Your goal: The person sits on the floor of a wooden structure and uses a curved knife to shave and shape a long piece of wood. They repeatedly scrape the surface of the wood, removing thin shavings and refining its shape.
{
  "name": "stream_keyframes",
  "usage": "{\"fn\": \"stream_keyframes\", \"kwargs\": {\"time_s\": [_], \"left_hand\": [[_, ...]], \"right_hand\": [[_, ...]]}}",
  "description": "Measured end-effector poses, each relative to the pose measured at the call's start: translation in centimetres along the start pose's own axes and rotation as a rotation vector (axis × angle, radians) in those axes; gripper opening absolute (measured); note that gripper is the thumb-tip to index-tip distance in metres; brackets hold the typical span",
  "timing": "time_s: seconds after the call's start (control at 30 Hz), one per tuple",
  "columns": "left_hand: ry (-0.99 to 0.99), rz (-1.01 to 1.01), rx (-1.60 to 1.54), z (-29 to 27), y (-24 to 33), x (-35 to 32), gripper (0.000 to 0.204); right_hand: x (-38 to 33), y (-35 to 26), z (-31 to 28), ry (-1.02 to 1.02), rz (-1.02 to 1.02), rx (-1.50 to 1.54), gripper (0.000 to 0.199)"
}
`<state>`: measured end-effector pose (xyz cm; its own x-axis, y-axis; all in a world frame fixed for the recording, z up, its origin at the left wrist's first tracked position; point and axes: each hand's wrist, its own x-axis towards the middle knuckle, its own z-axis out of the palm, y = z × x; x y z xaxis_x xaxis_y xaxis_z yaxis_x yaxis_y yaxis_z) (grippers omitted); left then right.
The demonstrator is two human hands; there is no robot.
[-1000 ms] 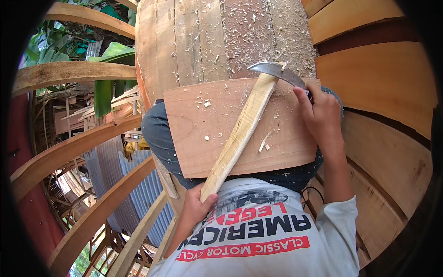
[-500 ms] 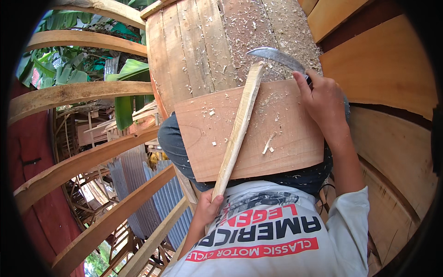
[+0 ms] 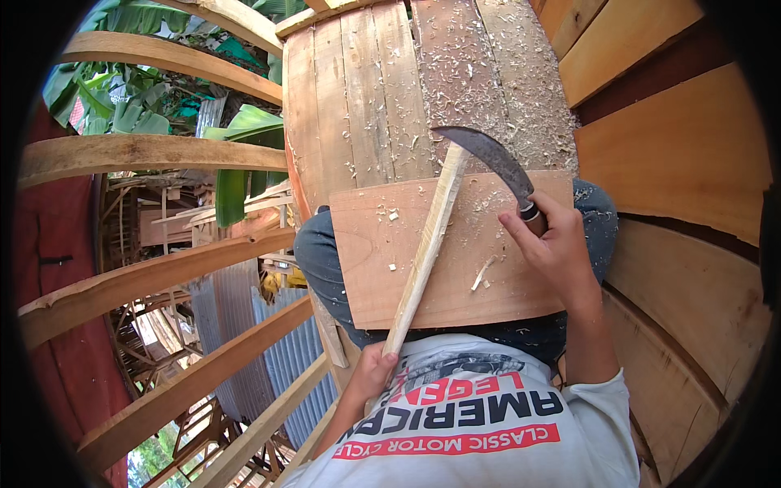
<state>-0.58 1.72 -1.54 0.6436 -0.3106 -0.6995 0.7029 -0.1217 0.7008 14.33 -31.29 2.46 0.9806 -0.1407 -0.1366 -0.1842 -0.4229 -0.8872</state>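
Note:
My left hand [image 3: 375, 371] is closed round the near end of a pale wooden stick [image 3: 426, 252], close to my shirt. The stick slants away across a flat wooden board [image 3: 370, 286] that lies over my lap. In my right hand [image 3: 560, 248] is the dark handle of a sickle [image 3: 494, 154], its curved grey blade pointing left. The blade's tip is by the stick's far end; whether they touch I cannot tell. A few wood chips and a curled shaving [image 3: 483, 272] lie on the board.
Beyond the board stretches a plank floor [image 3: 358, 106] strewn with shavings, thickest at the right. Wooden slats [image 3: 154, 154] form an open railing on the left, with banana leaves [image 3: 244, 126] and corrugated sheets [image 3: 281, 358] beyond. Broad planks [image 3: 683, 142] wall the right side.
The sickle and my right hand have come nearer to me, and the blade has turned so its dark flat face shows. My left hand keeps hold of the stick. The whole view has shifted slightly.

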Motion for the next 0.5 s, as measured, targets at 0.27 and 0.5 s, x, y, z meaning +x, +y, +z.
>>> {"fn": "stream_keyframes", "kwargs": {"time_s": [0.27,0.5], "left_hand": [[0.165,0.139,0.29,0.6,-0.4,0.6,0.04],[0.287,0.151,0.387,1.2,-0.5,-0.1,0.042]], "right_hand": [[-1.7,0.1,1.8,-0.117,-0.113,-0.102,0.021],[-0.2,-0.9,-1.3,-0.19,0.076,-0.221,0.024]]}}
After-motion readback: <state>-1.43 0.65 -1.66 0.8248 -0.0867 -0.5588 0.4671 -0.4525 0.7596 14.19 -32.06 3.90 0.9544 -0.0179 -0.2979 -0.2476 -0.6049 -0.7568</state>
